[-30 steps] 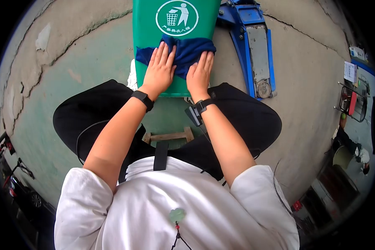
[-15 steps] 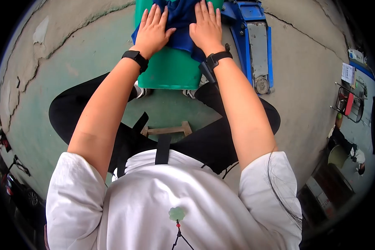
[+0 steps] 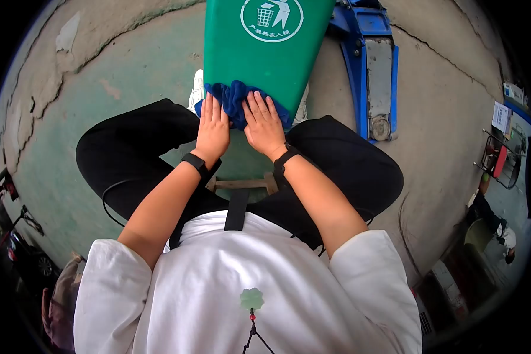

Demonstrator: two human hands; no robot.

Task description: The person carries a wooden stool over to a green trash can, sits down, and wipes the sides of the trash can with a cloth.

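A green trash bin (image 3: 265, 65) with a white round emblem lies between my knees, its near end close to me. A dark blue cloth (image 3: 235, 99) is bunched across that near end. My left hand (image 3: 214, 125) rests on the left part of the cloth, fingers stretched out and close together. On the right part, my right hand (image 3: 262, 123) presses down with its fingers straight, palm down. Neither hand is wrapped round the cloth. Some cloth is hidden under both hands.
A blue metal floor jack (image 3: 369, 76) stands just right of the bin. Below my hands is a low wooden stool (image 3: 245, 184). Cracked concrete floor (image 3: 141, 76) surrounds me. At far right are a red-and-black rack (image 3: 500, 160) and another person (image 3: 502, 233).
Both hands have drawn the cloth toward me, from farther up the bin to its near end. The bin's white emblem is now uncovered. My elbows are more bent.
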